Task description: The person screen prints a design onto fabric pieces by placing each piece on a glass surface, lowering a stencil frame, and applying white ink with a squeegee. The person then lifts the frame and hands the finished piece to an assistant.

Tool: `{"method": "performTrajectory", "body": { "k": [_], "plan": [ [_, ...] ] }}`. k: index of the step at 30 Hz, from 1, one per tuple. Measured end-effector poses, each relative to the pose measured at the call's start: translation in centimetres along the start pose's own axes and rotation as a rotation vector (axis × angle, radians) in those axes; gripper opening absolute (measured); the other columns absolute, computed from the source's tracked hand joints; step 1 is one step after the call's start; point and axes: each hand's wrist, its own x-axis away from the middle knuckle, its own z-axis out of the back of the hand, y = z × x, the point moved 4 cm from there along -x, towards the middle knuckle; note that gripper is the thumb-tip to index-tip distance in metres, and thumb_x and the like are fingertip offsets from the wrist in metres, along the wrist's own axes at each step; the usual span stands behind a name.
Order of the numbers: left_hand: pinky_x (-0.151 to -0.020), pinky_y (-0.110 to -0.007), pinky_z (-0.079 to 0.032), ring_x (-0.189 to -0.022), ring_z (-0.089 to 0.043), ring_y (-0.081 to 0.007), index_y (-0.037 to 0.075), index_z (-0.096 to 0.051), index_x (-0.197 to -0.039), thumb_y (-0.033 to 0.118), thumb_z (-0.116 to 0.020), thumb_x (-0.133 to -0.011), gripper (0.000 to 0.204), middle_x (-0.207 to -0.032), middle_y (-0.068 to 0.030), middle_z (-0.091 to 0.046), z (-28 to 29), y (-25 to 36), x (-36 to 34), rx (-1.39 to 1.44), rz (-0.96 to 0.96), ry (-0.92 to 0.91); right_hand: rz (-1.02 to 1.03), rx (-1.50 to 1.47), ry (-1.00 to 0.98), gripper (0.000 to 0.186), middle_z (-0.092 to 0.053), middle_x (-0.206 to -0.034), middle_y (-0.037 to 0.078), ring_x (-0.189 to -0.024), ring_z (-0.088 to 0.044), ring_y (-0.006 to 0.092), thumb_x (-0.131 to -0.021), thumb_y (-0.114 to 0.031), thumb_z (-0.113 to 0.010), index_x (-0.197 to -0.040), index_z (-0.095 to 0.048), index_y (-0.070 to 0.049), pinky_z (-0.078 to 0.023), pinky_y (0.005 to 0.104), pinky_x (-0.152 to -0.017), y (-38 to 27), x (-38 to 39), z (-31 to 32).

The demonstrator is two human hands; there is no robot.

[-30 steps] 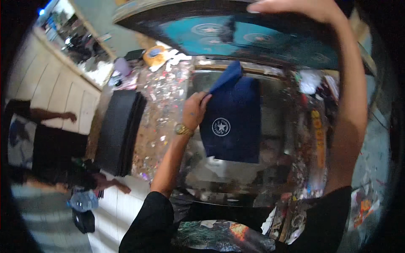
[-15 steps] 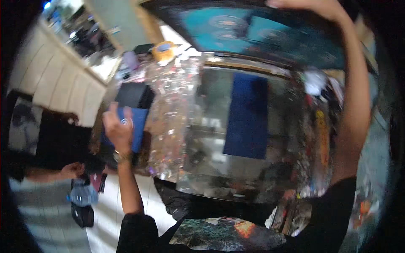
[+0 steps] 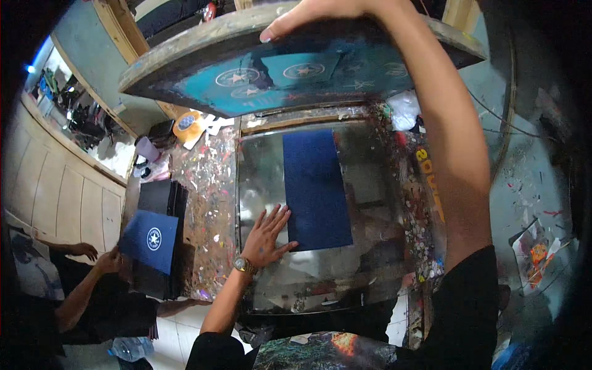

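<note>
My right hand (image 3: 345, 11) grips the near edge of a raised screen-printing frame (image 3: 185, 52), thumb on its underside. The teal mesh (image 3: 339, 69) shows pale round emblems with stars. Below it, a plain dark blue rectangular piece (image 3: 316, 191), perhaps cloth, lies lengthwise on a glass plate (image 3: 262, 157). My left hand (image 3: 266, 239), with a watch at its wrist, rests flat with fingers spread at the piece's lower left edge, fingertips touching it. At the left, a co-worker's hand (image 3: 110, 261) holds a blue piece with a white star emblem (image 3: 154, 238) over a black stack (image 3: 157, 196).
The paint-spattered table (image 3: 206, 209) surrounds the glass. A roll of tape (image 3: 188, 123), a pale cup (image 3: 147, 149) and a crumpled plastic bag (image 3: 404, 111) stand toward the back. A bottle (image 3: 131, 349) is low at the left. A wall (image 3: 524, 191) borders the right.
My left hand has moved right, from the emblem piece to the plain blue piece on the glass. The co-worker's hand now holds the emblem piece. The view has shifted; my right hand still holds the frame up.
</note>
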Motion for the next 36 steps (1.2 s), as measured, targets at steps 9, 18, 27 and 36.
{"method": "performTrajectory", "body": {
  "k": [9,18,27,36],
  "plan": [
    [-0.125,-0.051,-0.021,-0.151,-0.035,-0.0365,0.005,-0.045,-0.155,0.049,-0.078,-0.087,0.087,-0.161,-0.0254,-0.038,12.7,9.1,2.4,-0.128,-0.06,0.745,0.024,-0.018,0.228,0.091,-0.068,-0.098,0.016,-0.087,-0.069,0.0371,-0.054,-0.066,-0.088,-0.117,-0.065,-0.005,-0.054,0.0478,-0.079,-7.0,12.4,-4.1],
    [-0.085,-0.041,-0.046,-0.087,-0.061,-0.0283,0.001,-0.059,-0.129,0.035,-0.09,-0.075,0.071,-0.093,-0.0108,-0.065,5.9,8.2,8.2,0.084,0.137,0.515,-0.138,-0.125,-0.119,0.062,-0.06,-0.096,0.01,-0.094,-0.063,0.028,-0.068,-0.044,-0.088,-0.112,-0.061,-0.009,-0.05,0.044,-0.08,-16.6,29.0,-20.4],
    [-0.085,-0.043,-0.046,-0.086,-0.06,-0.0289,0.004,-0.06,-0.117,0.028,-0.093,-0.07,0.062,-0.093,-0.0091,-0.063,3.1,7.1,8.9,0.072,0.148,0.536,-0.188,-0.313,-0.221,0.04,-0.064,-0.097,0.01,-0.097,-0.067,0.0302,-0.072,-0.024,-0.085,-0.104,-0.063,-0.01,-0.054,0.0446,-0.077,-16.6,29.2,-21.2],
    [-0.084,-0.042,-0.046,-0.084,-0.06,-0.0284,0.006,-0.06,-0.113,0.027,-0.093,-0.071,0.057,-0.088,-0.007,-0.061,3.3,7.2,8.6,0.093,0.132,0.533,-0.195,-0.19,-0.025,0.033,-0.065,-0.096,0.01,-0.096,-0.068,0.0308,-0.078,-0.026,-0.082,-0.101,-0.064,-0.011,-0.054,0.046,-0.08,-10.2,22.7,-28.0]
  ]
}}
